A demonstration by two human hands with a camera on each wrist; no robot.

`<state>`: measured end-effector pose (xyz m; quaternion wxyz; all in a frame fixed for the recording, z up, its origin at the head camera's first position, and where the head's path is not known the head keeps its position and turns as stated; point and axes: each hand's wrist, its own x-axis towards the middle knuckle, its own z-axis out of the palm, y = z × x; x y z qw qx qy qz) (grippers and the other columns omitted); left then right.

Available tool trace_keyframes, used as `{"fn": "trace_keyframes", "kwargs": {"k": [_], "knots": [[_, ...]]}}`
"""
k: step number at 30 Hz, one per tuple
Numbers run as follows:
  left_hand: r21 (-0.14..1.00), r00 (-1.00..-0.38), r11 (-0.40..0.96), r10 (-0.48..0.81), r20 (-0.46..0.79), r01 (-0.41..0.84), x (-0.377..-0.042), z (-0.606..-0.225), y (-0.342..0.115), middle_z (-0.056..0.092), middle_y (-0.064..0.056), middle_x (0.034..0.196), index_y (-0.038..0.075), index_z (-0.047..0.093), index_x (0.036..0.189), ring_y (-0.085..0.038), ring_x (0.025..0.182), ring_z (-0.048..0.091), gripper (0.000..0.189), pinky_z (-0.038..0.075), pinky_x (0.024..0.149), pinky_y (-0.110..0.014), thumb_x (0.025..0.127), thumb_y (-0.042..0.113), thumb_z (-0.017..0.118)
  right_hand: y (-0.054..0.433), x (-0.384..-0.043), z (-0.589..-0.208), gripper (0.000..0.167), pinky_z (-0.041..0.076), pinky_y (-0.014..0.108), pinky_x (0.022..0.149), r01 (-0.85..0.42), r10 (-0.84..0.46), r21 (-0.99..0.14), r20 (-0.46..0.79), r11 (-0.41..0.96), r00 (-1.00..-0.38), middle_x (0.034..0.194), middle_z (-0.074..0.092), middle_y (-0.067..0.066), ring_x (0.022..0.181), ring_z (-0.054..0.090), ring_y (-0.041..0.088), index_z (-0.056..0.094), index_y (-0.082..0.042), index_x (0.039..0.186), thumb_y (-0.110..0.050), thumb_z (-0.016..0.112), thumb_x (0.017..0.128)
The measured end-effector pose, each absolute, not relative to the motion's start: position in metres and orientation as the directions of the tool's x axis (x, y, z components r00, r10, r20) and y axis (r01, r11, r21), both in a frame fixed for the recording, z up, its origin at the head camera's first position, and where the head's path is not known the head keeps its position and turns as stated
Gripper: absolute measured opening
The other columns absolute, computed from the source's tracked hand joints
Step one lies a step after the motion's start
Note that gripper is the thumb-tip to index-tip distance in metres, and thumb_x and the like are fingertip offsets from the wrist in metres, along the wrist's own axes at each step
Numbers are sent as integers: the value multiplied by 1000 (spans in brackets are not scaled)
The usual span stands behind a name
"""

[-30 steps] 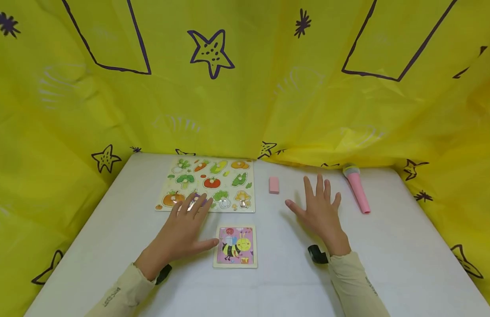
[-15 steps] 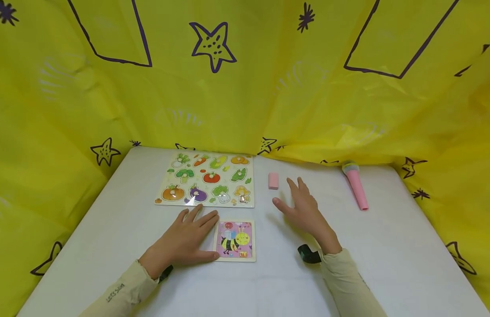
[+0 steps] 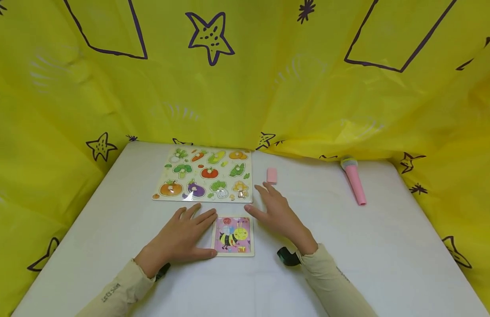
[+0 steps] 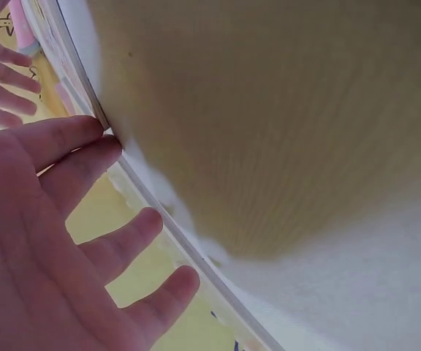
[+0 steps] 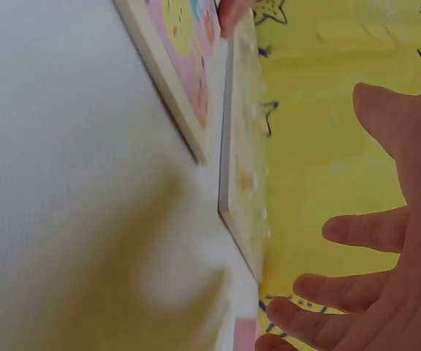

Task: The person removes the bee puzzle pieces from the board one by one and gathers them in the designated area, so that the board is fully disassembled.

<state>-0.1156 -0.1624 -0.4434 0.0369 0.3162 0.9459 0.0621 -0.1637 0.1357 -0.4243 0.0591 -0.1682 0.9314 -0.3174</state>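
A small square bee jigsaw [image 3: 234, 235] with a pale frame lies near the middle of the table in the head view. My left hand [image 3: 181, 235] is at its left side, fingers spread, with index fingertip and thumb at the frame's left corners. In the left wrist view, two fingertips [image 4: 86, 131] meet a board edge. My right hand [image 3: 278, 215] hovers to the jigsaw's right, fingers loosely extended and holding nothing. The right wrist view shows a gap between this hand [image 5: 393, 256] and the jigsaw [image 5: 196, 73]. Behind it lies a vegetable peg puzzle [image 3: 207, 182], its knobbed pieces seated.
A pink block [image 3: 272, 175], possibly an eraser, lies right of the peg puzzle. Farther right is a pink toy microphone [image 3: 354, 182]. The table [image 3: 237, 286] has a white cover, and a yellow curtain [image 3: 245, 88] with star drawings hangs around its back and sides.
My left hand has come back from over the peg puzzle to the jigsaw's left edge. My right hand has moved left, closer to the jigsaw. The head view has tilted slightly down.
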Motion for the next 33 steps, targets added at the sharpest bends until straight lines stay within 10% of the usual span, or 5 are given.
{"fn": "trace_keyframes", "kwargs": {"k": [14, 20, 33], "knots": [[148, -805, 800, 592, -32, 582, -104, -442, -160, 50, -3, 164, 12, 51, 160, -45, 149, 41, 90, 38, 113, -68, 95, 73, 64, 80, -142, -440, 43, 54, 32, 78, -439, -537, -561, -11, 702, -844, 109, 56, 7, 86, 57, 18, 71, -2, 130, -32, 78, 100], [120, -814, 810, 580, -25, 574, -105, -439, -160, 51, -4, 163, 9, 53, 159, -44, 147, 44, 88, 42, 110, -66, 96, 70, 66, 69, -138, -445, 25, 49, 27, 67, -522, -565, -464, 54, 716, -823, 95, 53, 3, 75, 51, 14, 68, -5, 107, -21, 84, 96], [116, -813, 812, 580, -49, 572, -110, -430, -160, 51, -4, 163, 9, 53, 159, -45, 146, 44, 91, 43, 109, -67, 93, 70, 69, 65, -139, -434, 24, 50, 28, 66, -538, -565, -421, 70, 731, -822, 97, 52, 5, 75, 52, 15, 66, -5, 103, -18, 85, 94]]}}
